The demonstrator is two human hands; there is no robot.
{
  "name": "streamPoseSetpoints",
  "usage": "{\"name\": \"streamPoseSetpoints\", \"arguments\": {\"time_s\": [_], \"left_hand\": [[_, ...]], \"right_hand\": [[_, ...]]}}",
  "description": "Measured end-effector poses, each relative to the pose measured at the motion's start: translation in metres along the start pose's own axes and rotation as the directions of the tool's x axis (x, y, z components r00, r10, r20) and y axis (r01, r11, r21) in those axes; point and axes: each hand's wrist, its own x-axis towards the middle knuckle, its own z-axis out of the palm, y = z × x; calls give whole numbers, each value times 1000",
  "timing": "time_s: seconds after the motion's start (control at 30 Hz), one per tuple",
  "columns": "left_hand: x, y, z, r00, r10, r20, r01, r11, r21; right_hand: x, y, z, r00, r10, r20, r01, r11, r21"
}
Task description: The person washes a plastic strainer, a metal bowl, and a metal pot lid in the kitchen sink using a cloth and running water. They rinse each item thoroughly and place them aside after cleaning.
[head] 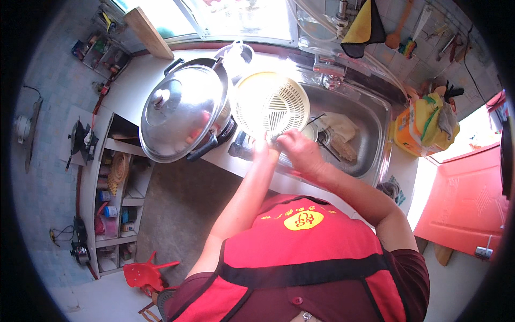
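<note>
My hands meet at the near rim of a cream plastic colander [299, 106], by the left side of a steel sink [368, 157]. The thumb of my left hand [264, 148] points up at that rim, and its other fingers are mostly hidden. From the right, the bent fingers of my right hand [301, 152] close on a small grey thing [275, 138] between the hands, too blurred to name. Glare washes out much of the colander's inside. A pale cloth [338, 122] and a brown scrubbing pad [343, 149] lie in the sink behind my right hand.
A large lidded steel pot [181, 112] stands left of the colander, its black handle [203, 148] jutting toward me. The faucet [330, 70] rises behind the sink. A yellow plastic jug [422, 124] stands on the right. Below left are open shelves [120, 201] and a red plastic stool [147, 271].
</note>
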Motion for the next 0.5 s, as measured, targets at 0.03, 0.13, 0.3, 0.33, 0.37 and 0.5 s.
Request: {"name": "streamPoseSetpoints", "arguments": {"time_s": [0.03, 0.13, 0.3, 0.33, 0.37, 0.5], "left_hand": [[5, -1, -9, 1000, 14, -7, -14, 1000, 21], [10, 0, -17, 997, 83, 6, -83, 989, 125], [-14, -1, -21, 992, 50, 115, -88, 931, 353], [-18, -1, -19, 989, 64, 131, -109, 923, 368], [-22, 0, -19, 986, 78, 147, -130, 914, 383], [-47, 18, -5, 982, -186, 25, 147, 844, 516]], "right_hand": [[-2, -7, 1, 1000, -27, 11, 27, 998, 54], [8, 21, -14, 1000, 9, 18, -7, 997, -80], [1, 76, -27, 984, 53, 170, 6, 946, -325], [-1, 74, -29, 976, 41, 215, 28, 951, -307], [-1, 75, -29, 967, 27, 254, 40, 966, -255], [6, 88, -37, 964, -70, 257, 168, 910, -380]]}}
